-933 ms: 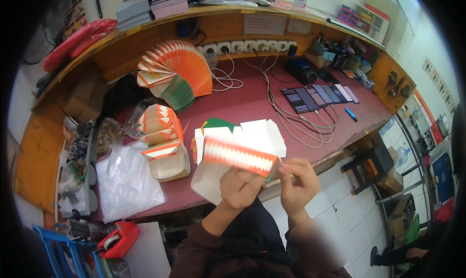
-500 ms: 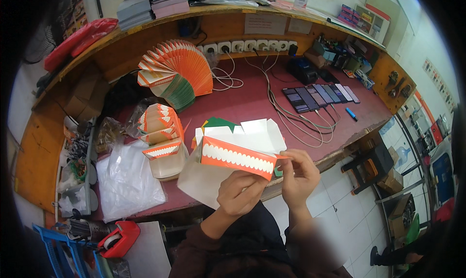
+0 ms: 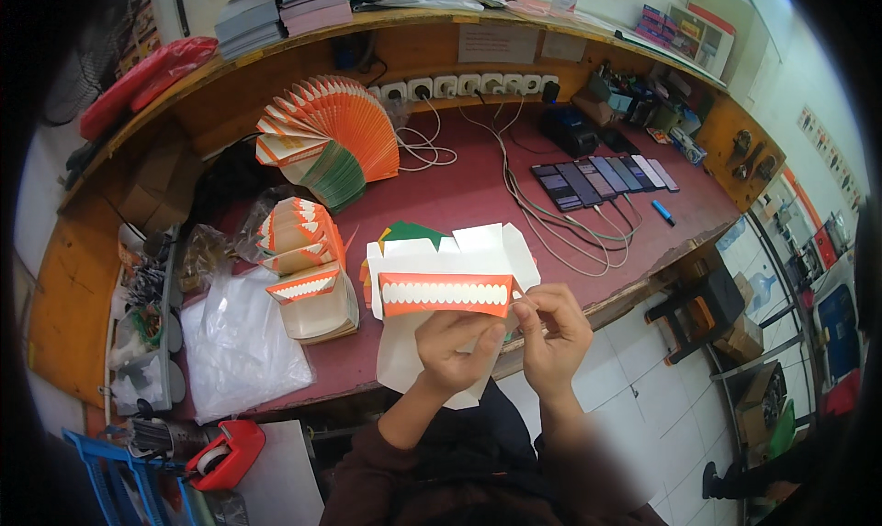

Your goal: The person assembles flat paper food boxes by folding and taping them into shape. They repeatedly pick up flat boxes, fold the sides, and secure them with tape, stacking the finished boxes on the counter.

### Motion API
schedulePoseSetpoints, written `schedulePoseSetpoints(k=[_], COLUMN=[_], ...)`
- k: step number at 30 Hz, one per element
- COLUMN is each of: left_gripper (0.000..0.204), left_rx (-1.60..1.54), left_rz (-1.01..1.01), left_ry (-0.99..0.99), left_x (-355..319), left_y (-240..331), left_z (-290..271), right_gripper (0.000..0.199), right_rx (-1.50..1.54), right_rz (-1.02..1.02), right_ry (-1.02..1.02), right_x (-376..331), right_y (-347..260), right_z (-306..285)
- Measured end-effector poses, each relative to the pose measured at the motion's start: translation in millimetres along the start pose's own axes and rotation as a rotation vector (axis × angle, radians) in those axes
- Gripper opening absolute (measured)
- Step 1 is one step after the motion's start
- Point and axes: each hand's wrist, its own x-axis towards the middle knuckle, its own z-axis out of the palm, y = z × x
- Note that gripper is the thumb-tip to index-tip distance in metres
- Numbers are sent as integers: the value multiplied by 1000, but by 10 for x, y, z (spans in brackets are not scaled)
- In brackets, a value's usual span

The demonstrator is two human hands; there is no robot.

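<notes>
We see our left hand [image 3: 452, 347] closed around the lower middle of a flat white carton blank [image 3: 450, 255], thumb on the near face and fingers behind it, holding it up in front of us over the near edge of the worktop [image 3: 459, 186]. An orange band with a white zigzag edge [image 3: 446, 294] runs across the blank just above that hand. Our right hand [image 3: 554, 338] sits just beside the left one, to its right, fingertips [image 3: 525, 313] pinched narrowly on the band's right end and the blank's side flap. The two hands almost touch at the thumbs.

To the left of the left hand, a short stack of folded orange-and-white cartons [image 3: 308, 269] rests on the worktop, and beside that, nearer us, lies a clear plastic bag [image 3: 241, 347]. Beyond the stack, well apart from the hands, a big fan of orange and green carton blanks [image 3: 333, 145] stands spread open. Beyond the right hand, a row of dark phones [image 3: 602, 177] lies flat with white cables [image 3: 542, 223] running from them toward the hands' side of the worktop. Down at the lower left, below the worktop, we see a red tape dispenser [image 3: 225, 452].
</notes>
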Motion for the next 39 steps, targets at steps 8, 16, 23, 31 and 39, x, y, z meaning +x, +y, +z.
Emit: schedulePoseSetpoints(k=[8, 16, 23, 31, 39], left_gripper=[24, 25, 29, 39, 42], left_rx=[-369, -711, -967, -375, 105], left_rz=[-325, -667, -727, -658, -269], left_ry=[27, 351, 568, 139, -98], left_x=[-24, 78, 67, -265, -335], left_y=[-97, -175, -199, -267, -134], left_z=[-72, -11, 2, 258, 269], right_gripper=[25, 49, 23, 17, 9], right_rx=[-215, -679, -498, -345, -252], right_rz=[-218, -326, -106, -108, -11], right_ry=[-95, -315, 37, 40, 75], right_x=[30, -38, 18, -11, -23], right_y=[-129, -3, 192, 240, 131], right_z=[48, 38, -190, -156, -153])
